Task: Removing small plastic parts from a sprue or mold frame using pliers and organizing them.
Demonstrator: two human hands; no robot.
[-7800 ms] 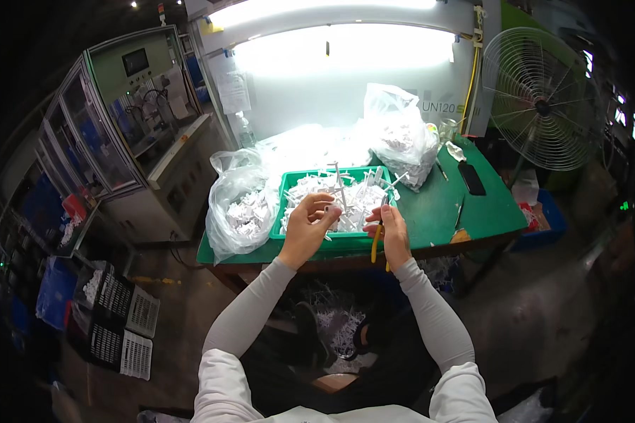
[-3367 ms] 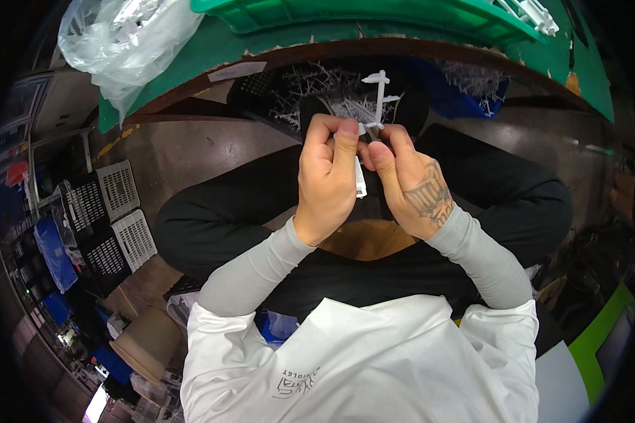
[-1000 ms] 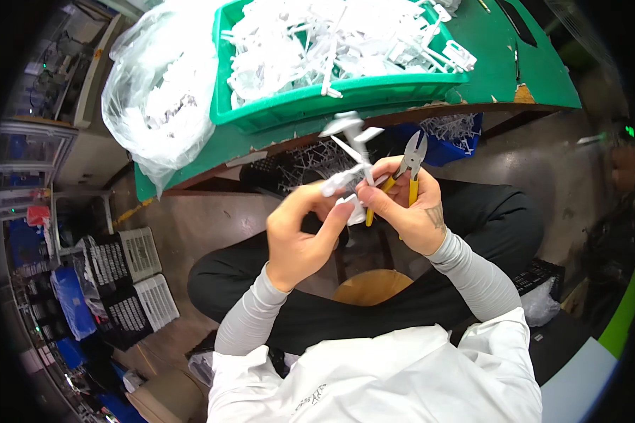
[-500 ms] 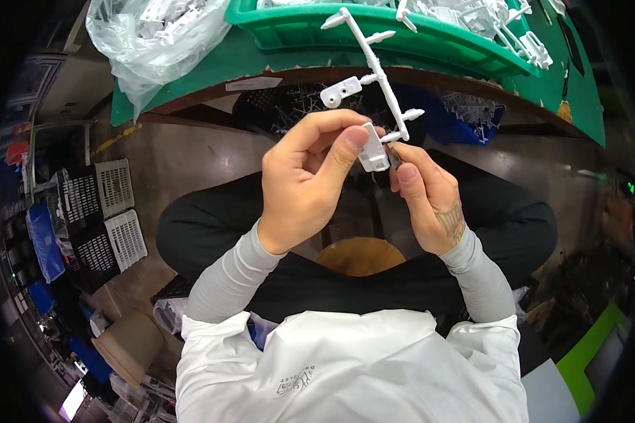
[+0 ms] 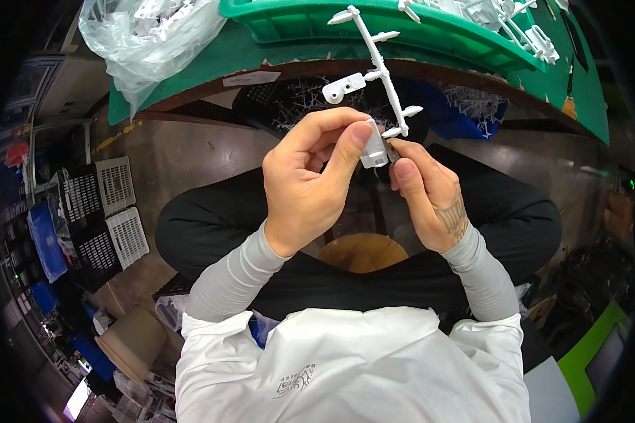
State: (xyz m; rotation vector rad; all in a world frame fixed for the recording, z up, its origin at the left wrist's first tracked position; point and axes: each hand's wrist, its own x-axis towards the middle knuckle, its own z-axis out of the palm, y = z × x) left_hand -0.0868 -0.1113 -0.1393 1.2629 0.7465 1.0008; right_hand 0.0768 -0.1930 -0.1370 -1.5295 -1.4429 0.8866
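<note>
Between the thumb and fingers of my left hand (image 5: pixel 309 180) is a small white plastic part (image 5: pixel 374 149). A white plastic sprue (image 5: pixel 382 70) runs up and away from it, with short stubs along its length and a second small white part (image 5: pixel 343 88) with holes hanging off its left side. My right hand (image 5: pixel 430 197) is closed in a pinch on a thin dark metal blade (image 5: pixel 392 151), close against the edge of the held part where the sprue meets it. Most of the blade is hidden by my fingers.
A green tray (image 5: pixel 289 28) heaped with white plastic pieces stands on the green tabletop (image 5: pixel 190 88), beside a clear plastic bag (image 5: pixel 130 60) of similar pieces. Below the table edge, a blue bin (image 5: pixel 448 127) and a dark basket hold white sprue scraps. Crates (image 5: pixel 116 183) stand at left.
Both hands stay nearly in place. The white part tilts slightly and the sprue shifts a little to the right, with the blade still against the part's edge.
</note>
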